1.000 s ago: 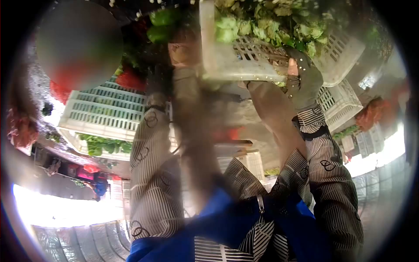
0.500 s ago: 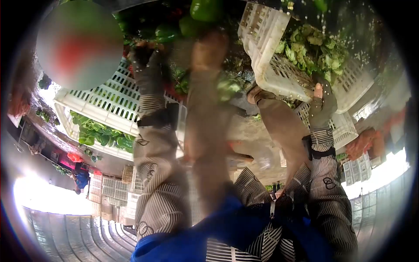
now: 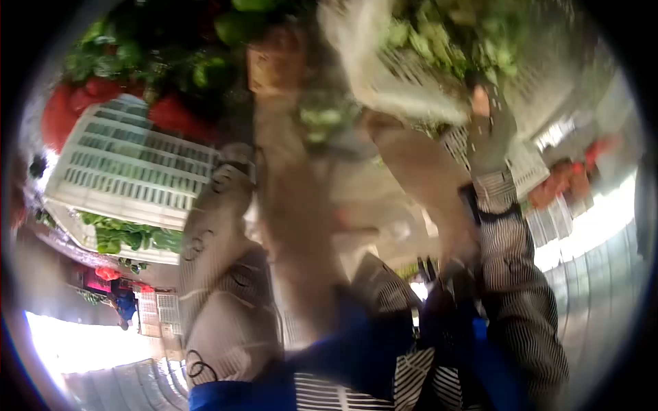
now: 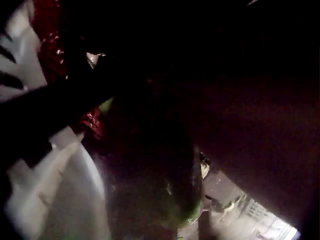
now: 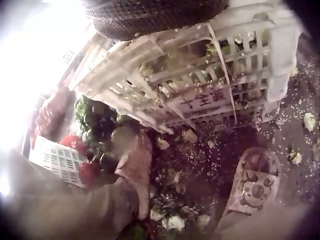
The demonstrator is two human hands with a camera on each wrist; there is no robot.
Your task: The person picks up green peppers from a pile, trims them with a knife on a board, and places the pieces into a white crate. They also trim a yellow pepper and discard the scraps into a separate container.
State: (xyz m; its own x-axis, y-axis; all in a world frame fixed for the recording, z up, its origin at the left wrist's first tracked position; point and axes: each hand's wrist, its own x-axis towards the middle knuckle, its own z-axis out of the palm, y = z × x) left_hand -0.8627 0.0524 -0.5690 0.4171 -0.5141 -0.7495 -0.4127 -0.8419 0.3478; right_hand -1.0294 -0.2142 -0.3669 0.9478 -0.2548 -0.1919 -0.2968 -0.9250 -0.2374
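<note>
My right hand [image 3: 492,127], in a dark grey knit glove with a bare finger or thumb showing, grips the edge of a white plastic crate [image 3: 404,96] of leafy trimmings [image 3: 452,41]. The right wrist view shows the glove [image 5: 150,19] along the upper edge of this tilted crate [image 5: 200,102]. My left arm, in a striped sleeve [image 3: 216,212], reaches down toward green peppers [image 3: 236,27]. The left hand is lost in dark blur. A dark shape with a green edge [image 4: 187,217] fills the middle of the left wrist view; I cannot tell whether the hand holds it.
Left of me a slatted white crate [image 3: 130,161] stands by red net bags [image 3: 89,103], with green vegetables [image 3: 123,233] below it. My sandalled foot [image 5: 257,187] rests on a floor littered with white bits and scraps. Farther back are a person in blue [image 3: 123,305] and stacked crates [image 3: 168,312].
The view has swung and blurred. The left hand, visible near the peppers half a second ago, is now obscured. The right hand stays on the trimmings crate, which shifted right, then back left in view.
</note>
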